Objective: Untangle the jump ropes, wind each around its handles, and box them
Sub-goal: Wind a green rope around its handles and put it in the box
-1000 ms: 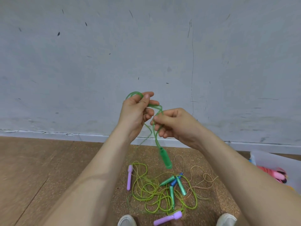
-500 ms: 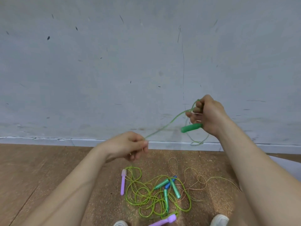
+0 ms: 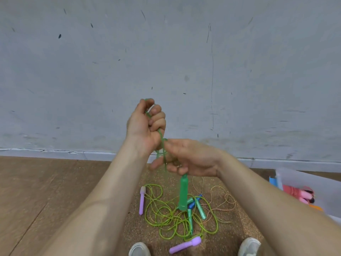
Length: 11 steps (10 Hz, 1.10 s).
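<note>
My left hand (image 3: 145, 126) is raised in front of the wall, fist curled round a dark green jump rope (image 3: 162, 143). Just below it, my right hand (image 3: 186, 157) pinches the same rope. A green handle (image 3: 183, 193) hangs straight down from my right hand. On the floor below lies a tangle of lime green rope (image 3: 166, 217) with two purple handles (image 3: 141, 199) (image 3: 185, 244), teal and blue handles (image 3: 198, 206), and a thin orange speckled rope (image 3: 221, 200).
A white box (image 3: 295, 180) at the right edge holds pink and orange items (image 3: 299, 194). A grey wall with a white skirting board rises close ahead. My shoes (image 3: 139, 249) stand on a brown cork mat beside wooden flooring.
My hands were spread apart with the rope stretched between them; now they have come together, left hand raised above the right. The green handle now hangs downward from my right hand.
</note>
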Each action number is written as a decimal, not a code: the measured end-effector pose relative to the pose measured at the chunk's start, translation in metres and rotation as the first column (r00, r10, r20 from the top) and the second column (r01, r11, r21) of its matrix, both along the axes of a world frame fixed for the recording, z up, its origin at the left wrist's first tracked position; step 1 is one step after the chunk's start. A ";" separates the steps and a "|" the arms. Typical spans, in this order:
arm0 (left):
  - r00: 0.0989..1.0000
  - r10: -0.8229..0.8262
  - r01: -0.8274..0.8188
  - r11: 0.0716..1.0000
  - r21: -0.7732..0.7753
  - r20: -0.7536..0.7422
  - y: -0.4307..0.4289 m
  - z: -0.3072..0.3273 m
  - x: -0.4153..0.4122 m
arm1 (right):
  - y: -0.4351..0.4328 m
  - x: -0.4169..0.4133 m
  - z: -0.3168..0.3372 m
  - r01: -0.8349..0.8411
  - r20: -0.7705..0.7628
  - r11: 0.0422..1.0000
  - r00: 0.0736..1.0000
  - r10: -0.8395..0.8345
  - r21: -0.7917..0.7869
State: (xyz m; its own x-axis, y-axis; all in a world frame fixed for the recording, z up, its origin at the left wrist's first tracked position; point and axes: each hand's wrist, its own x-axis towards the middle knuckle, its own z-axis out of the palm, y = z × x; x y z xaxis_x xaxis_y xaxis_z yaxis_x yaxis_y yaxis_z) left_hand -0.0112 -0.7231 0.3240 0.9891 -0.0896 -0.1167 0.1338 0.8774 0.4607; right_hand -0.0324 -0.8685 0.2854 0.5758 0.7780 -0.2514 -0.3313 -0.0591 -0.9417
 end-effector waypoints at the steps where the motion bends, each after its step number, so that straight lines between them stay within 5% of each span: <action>1: 0.990 0.135 -0.136 0.990 -0.025 -0.041 0.009 -0.004 0.010 | -0.006 0.005 -0.001 0.135 0.231 0.973 0.969 -0.089 -0.189; 2: 0.969 0.241 -0.240 0.971 0.020 -0.059 0.019 -0.005 0.017 | -0.023 0.012 0.003 0.277 0.458 0.823 0.889 -0.023 -0.496; 3: 0.939 0.334 -0.326 0.941 0.091 -0.079 0.037 -0.005 0.022 | -0.039 0.014 0.007 0.331 0.484 0.663 0.873 0.055 -0.671; 4: 0.896 0.427 -0.391 0.889 0.239 -0.120 0.056 -0.010 0.025 | -0.049 0.018 0.013 0.446 0.529 0.624 0.846 -0.062 -0.642; 5: 0.865 0.495 -0.355 0.721 0.595 -0.083 0.066 -0.019 0.026 | -0.053 0.022 0.015 0.482 0.419 0.761 0.856 -0.302 -0.436; 6: 0.972 0.236 0.120 -0.409 0.904 -0.022 0.067 -0.028 0.018 | -0.052 0.026 0.016 0.519 0.064 0.853 0.855 -0.515 -0.060; 7: 0.997 0.060 0.080 -0.751 0.656 -0.053 0.038 -0.028 -0.001 | -0.049 0.030 0.018 0.592 -0.140 0.798 0.804 -0.578 0.112; 8: 0.982 -0.190 -0.048 -0.310 0.950 -0.012 -0.007 -0.024 -0.023 | -0.042 0.029 0.019 0.633 -0.188 0.758 0.773 -0.606 0.156; 9: 0.907 -0.418 0.107 0.145 0.984 -0.037 -0.036 -0.025 -0.035 | -0.037 0.027 0.020 0.644 -0.225 0.739 0.763 -0.606 0.195; 10: 0.869 -0.485 0.160 0.088 0.983 -0.099 -0.034 -0.029 -0.035 | -0.041 0.031 0.022 0.710 -0.132 0.690 0.705 -0.697 0.143; 11: 0.932 -0.359 0.093 0.116 0.989 -0.046 -0.022 -0.019 -0.031 | -0.052 0.032 0.023 0.751 0.192 0.661 0.650 -0.735 -0.012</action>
State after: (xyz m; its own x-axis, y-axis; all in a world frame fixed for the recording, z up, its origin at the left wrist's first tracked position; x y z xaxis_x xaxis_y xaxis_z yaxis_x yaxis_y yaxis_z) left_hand -0.0421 -0.7455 0.3050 0.9546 -0.2572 -0.1503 0.0454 -0.3730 0.9267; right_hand -0.0004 -0.9205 0.3084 0.9880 0.0527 -0.1455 -0.1486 0.0620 -0.9869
